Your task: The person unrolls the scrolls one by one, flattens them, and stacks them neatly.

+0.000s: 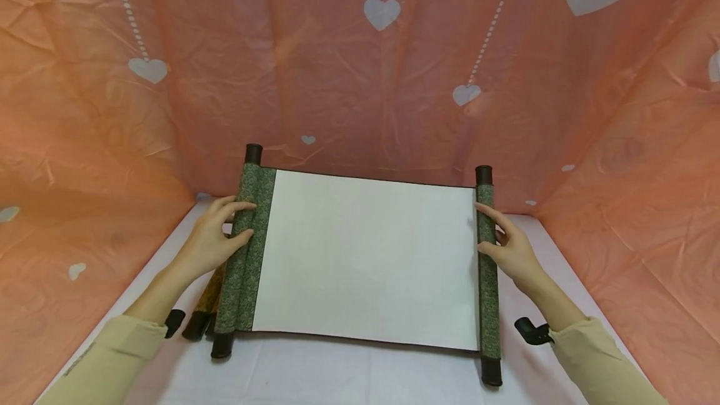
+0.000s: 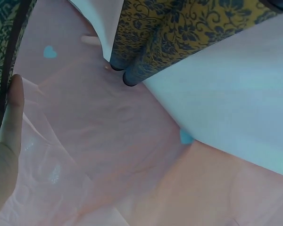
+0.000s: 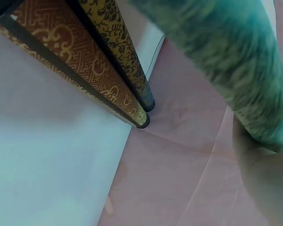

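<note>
A hanging scroll [image 1: 368, 255] is spread between the hands, its white blank panel facing the head camera. Green patterned rollers [image 1: 488, 267] with black end knobs run down both sides, each tilted a little. My left hand [image 1: 208, 236] grips the left roller, fingers and thumb on its front. Opposite it, my right hand [image 1: 512, 252] holds the right roller, with index finger and thumb at its inner edge. In the left wrist view a finger [image 2: 14, 108] lies along the scroll's edge. The right wrist view has the green roller [image 3: 231, 61] close up, the hand beneath it.
Behind the left roller, rolled scrolls with yellow floral cloth [image 2: 184, 37] lie on the white table [image 1: 315, 370]. A red-brown and gold scroll [image 3: 80, 52] is beside them. An orange curtain with white hearts [image 1: 337, 80] encloses the back and sides. Black wrist devices [image 1: 533, 332] sit at the sleeves.
</note>
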A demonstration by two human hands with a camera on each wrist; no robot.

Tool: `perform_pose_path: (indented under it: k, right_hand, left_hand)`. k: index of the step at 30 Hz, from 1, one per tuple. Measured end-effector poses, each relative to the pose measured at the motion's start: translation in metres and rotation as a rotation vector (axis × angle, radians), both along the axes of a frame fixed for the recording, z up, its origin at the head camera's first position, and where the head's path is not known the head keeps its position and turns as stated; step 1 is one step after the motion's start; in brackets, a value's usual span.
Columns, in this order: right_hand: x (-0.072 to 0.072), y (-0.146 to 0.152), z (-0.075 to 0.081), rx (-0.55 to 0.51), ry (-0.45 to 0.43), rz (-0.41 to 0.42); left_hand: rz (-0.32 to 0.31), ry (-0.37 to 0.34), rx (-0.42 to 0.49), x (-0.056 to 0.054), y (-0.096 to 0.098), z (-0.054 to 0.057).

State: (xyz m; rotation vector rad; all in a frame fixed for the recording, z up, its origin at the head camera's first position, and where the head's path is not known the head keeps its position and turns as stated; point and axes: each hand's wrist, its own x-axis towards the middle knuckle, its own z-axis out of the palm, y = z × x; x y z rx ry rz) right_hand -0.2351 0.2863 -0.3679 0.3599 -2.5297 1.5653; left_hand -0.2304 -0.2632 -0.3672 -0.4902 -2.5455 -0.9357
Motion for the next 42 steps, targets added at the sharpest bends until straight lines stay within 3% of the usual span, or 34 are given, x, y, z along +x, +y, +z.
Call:
perform_pose_path:
  k: [7,17,26,34,42]
  right_hand:
    - [-0.003,0.002,-0.005,-0.026,-0.022,-0.015]
    - [-0.005,0.009,-0.010,0.108,0.041,-0.042]
    - [-0.003,0.019,-0.003,0.086,0.004,-0.011]
    - [-0.007,0.018,-0.007,0.057,-0.023,0.006]
    - [-0.012,0.012,-0.009,0.153,0.009,0.012]
  left_hand:
    - [-0.003,0.010,-0.033,-0.001,-0.002,-0.002]
    - [0.013,-0.039,-0.038,-0.002,-0.001,0.000]
    - [0.023,-0.080,-0.057,-0.003,-0.011,0.008]
    - [0.027,-0.126,-0.086,-0.004,-0.017,0.012]
    - [0.035,-0.153,-0.131,-0.010,-0.026,0.013]
